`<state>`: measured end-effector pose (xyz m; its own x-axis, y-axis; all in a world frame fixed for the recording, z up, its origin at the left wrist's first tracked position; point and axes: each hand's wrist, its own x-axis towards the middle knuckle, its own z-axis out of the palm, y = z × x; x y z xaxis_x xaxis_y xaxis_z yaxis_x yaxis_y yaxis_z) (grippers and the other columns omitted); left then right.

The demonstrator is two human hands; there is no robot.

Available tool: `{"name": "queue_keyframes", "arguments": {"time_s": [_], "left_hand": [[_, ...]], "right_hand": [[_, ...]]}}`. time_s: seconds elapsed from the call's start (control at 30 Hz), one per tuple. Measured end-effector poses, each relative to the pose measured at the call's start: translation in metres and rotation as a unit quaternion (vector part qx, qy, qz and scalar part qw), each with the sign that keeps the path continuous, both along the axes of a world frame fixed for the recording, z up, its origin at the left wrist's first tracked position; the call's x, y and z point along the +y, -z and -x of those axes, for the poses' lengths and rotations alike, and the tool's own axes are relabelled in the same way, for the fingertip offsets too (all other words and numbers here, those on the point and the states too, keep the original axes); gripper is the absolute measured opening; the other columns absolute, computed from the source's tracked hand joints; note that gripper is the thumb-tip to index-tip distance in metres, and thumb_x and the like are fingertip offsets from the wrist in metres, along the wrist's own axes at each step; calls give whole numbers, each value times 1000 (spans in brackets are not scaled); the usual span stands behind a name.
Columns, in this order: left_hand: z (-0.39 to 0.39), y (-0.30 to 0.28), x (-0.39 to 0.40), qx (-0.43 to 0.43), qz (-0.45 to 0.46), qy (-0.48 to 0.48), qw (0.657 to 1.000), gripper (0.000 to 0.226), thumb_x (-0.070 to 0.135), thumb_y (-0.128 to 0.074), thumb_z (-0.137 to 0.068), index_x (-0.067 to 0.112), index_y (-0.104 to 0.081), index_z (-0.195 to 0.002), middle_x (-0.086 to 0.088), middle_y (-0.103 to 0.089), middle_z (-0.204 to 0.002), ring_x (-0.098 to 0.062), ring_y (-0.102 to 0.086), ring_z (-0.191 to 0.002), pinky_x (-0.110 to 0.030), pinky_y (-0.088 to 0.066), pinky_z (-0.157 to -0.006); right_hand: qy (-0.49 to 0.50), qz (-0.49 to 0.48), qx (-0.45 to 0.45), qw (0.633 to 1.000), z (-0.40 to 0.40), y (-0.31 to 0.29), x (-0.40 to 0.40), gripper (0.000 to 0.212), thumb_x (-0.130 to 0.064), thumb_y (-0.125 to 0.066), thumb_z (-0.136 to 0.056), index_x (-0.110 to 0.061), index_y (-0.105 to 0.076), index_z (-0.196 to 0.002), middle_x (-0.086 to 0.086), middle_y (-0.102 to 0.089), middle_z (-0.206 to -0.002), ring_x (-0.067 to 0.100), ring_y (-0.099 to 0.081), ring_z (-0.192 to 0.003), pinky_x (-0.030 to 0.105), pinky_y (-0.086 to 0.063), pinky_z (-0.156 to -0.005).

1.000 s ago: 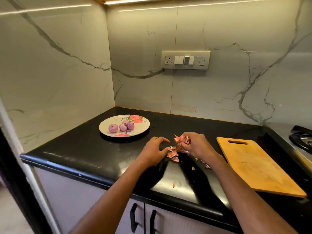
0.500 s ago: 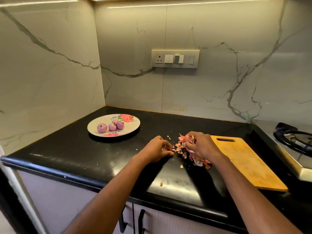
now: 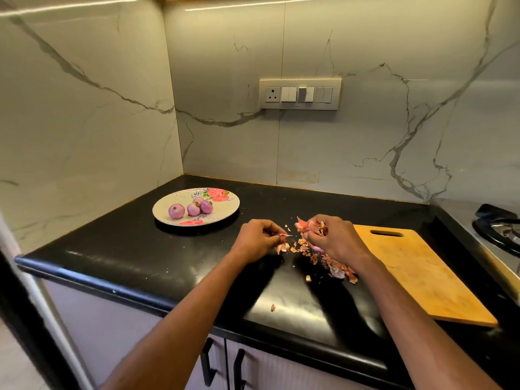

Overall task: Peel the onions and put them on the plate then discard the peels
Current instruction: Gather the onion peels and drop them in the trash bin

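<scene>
Peels (image 3: 306, 249) lay scattered between both grips, the right hand (image 3: 330, 239) bunched around a clump and nearest the trail running back under its wrist, the left hand (image 3: 260, 237) pinching scraps, peeled onions (image 3: 194, 208) plated beyond it.

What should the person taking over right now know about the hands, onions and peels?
Left hand: pinches a few peel scraps.
Right hand: grips a bunch of peels.
Peeled onions: all on the floral plate, back left of the hands.
Loose peels: scattered on the black counter between and under the hands, one scrap nearer the front edge.
Done: peeling and plating.
Left: gather the remaining scraps and discard everything. No bin is in view.
</scene>
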<state>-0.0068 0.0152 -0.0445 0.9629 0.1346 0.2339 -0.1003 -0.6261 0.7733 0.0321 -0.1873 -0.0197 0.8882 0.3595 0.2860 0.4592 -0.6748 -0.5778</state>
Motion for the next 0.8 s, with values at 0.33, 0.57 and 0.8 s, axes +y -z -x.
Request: {"name": "queue_keyframes", "arguments": {"time_s": [0.33, 0.57, 0.8], "left_hand": [[-11, 5, 26, -13, 109, -9, 994, 13, 15, -77, -86, 16, -77, -100, 5, -75, -87, 1, -70, -74, -15, -57, -71], [0, -2, 50, -41, 149, -36, 987, 17, 19, -74, -89, 15, -74, -106, 0, -75, -94, -9, -72, -87, -24, -59, -83], [47, -26, 111, -94, 176, -105, 974, 15, 16, -76, -87, 15, -74, -102, 2, -75, -93, -8, -71, -89, -24, -58, -85]], "right_hand": [[-11, 6, 11, 1000, -11, -4, 26, 24, -32, -71, -93, -28, -68, -117, -6, -66, -96, -2, -56, -77, 15, -38, -58], [-53, -17, 3, 998, -6, -15, 59, 26, -33, -72, -92, -27, -68, -117, -6, -67, -97, 3, -61, -81, 20, -49, -65], [-125, -57, -6, 991, 11, -41, 133, 21, -32, -75, -90, -24, -71, -109, -7, -71, -88, -4, -66, -65, 6, -40, -50]]}}
